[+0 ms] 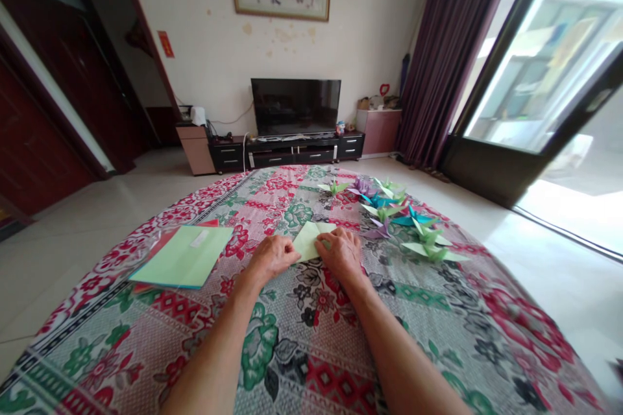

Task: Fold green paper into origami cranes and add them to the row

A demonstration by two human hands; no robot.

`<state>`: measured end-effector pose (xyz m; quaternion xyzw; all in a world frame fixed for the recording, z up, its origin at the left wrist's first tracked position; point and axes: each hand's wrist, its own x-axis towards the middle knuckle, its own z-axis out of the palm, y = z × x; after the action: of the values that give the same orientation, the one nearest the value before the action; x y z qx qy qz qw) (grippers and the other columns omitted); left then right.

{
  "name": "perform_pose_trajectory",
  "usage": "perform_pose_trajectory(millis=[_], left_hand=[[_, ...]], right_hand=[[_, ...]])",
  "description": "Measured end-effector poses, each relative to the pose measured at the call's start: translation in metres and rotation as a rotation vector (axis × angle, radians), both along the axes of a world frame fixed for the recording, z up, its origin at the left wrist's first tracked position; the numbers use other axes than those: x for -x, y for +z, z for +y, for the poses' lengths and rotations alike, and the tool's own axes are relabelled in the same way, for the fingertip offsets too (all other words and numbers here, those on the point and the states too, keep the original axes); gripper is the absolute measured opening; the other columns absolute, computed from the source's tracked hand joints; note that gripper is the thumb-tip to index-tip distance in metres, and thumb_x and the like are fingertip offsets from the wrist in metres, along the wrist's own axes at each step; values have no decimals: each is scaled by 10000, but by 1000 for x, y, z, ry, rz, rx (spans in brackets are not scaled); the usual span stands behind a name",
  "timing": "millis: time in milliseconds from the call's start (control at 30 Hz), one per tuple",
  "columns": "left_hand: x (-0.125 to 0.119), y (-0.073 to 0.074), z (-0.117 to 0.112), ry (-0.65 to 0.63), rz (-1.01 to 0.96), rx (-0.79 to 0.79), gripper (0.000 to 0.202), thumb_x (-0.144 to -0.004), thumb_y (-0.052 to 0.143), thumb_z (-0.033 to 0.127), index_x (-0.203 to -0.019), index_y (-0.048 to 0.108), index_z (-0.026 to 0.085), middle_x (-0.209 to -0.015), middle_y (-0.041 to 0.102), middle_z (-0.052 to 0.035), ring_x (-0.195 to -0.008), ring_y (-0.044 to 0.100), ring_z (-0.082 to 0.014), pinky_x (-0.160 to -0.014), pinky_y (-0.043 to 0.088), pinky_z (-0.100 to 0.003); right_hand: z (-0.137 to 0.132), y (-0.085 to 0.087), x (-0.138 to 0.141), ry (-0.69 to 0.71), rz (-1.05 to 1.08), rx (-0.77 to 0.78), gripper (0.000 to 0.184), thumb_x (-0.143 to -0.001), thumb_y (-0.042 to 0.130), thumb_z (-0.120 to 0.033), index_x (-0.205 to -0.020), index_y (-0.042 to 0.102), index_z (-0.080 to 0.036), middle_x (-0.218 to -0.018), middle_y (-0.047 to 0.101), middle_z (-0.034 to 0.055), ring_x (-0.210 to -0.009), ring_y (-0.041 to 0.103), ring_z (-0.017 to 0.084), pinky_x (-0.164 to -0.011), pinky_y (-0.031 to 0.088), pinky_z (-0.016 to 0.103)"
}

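A: Where is the paper [306, 241]?
B: Between the two hands, on the flowered tablecloth [277, 198]; the left hand [276, 256] meets its left corner, the right hand [342, 251] lies over its right part.
A: How are the hands?
B: The left is curled, thumb and finger seeming to pinch that corner; the right has its fingers bent over the paper, and whether they grip or just press I cannot tell.
A: Which hand is nearer, and which way does the long axis run?
B: Both are touching it, so neither is nearer; the right covers more of it, and hides too much for me to tell the long axis; a pointed edge shows on the far side, away from the body.
A: And room about it?
B: Paper birds [411, 218] stand to the right and beyond, apart from the right hand; a stack of sheets [180, 259] lies well to the left; cloth shows between the forearms, so I judge the near side roomiest; the table's edges are well off.
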<state>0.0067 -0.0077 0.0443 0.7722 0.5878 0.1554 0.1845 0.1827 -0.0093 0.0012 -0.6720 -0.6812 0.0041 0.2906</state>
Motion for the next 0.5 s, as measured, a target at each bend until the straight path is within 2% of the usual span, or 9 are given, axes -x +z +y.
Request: perform_pose_trajectory(millis=[100,233,333,500], left_hand=[[0,-8,1,9,58,-10,226,-692,553,381,-690,673,190,-620,634,-5,-597,547,-131,-546,343,-224],[2,-11,2,-5,81,-29,207,-689,550,367,-684,668,197,-626,635,-4,-599,543,-129,-544,332,-225],[5,-10,3,-16,44,7,189,-669,559,330,-734,679,198,-633,631,1,-600,536,-125,-542,332,-218],[20,-14,10,-17,-88,116,299,-643,553,291,-881,703,189,-638,621,7,-569,520,-116,-528,343,-209]], right_hand=[[0,1,0,-2,2,6,199,-832,532,-369,-928,693,-301,-924,587,29,-919,467,185,-813,235,324],[-1,1,0,1,-3,0,204,-835,524,-368,-932,689,-298,-927,591,27,-917,471,184,-809,234,324],[-1,2,0,4,-10,-5,206,-838,520,-365,-939,686,-297,-931,590,27,-915,471,184,-808,237,323],[-1,1,0,5,-6,5,201,-833,529,-371,-939,683,-300,-930,588,26,-912,471,182,-810,238,320]])
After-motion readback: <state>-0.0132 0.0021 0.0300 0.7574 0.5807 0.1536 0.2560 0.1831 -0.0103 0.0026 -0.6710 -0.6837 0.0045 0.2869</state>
